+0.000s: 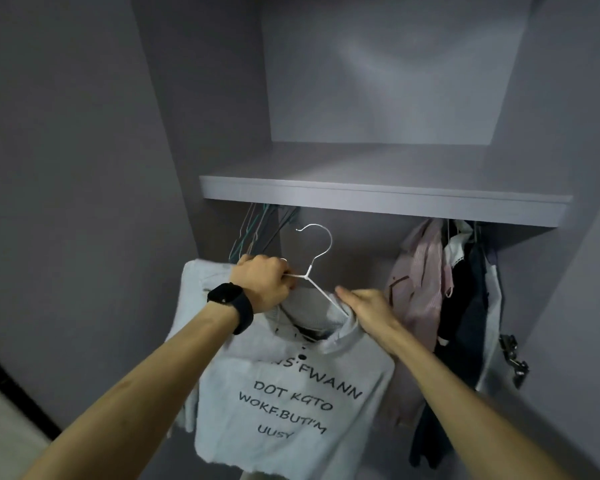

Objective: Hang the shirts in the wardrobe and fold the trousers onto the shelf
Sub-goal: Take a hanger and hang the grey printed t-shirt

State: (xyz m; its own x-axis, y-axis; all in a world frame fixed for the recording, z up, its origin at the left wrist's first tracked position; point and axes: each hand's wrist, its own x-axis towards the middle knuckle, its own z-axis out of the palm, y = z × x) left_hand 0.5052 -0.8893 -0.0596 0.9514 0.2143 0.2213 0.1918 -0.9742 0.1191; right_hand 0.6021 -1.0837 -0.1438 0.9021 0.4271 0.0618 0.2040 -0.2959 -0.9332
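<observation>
Inside the grey wardrobe (84, 140), just below the shelf (385, 199), the hanger (306, 276) points its hook up; the left hand (262, 282), nearer the hook, grips the hanger, and the right hand (368, 304) pinches the shirt (291, 393).

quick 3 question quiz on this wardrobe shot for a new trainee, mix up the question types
1. True or false: the hook of the white hanger is already caught on something.
2. What does the left hand grip? A) the hanger B) a pair of trousers C) a door handle
3. Fill in: the hung garments are to the ___ of the printed shirt.

Key
1. False: the hook stands free below the shelf.
2. A
3. right
</observation>
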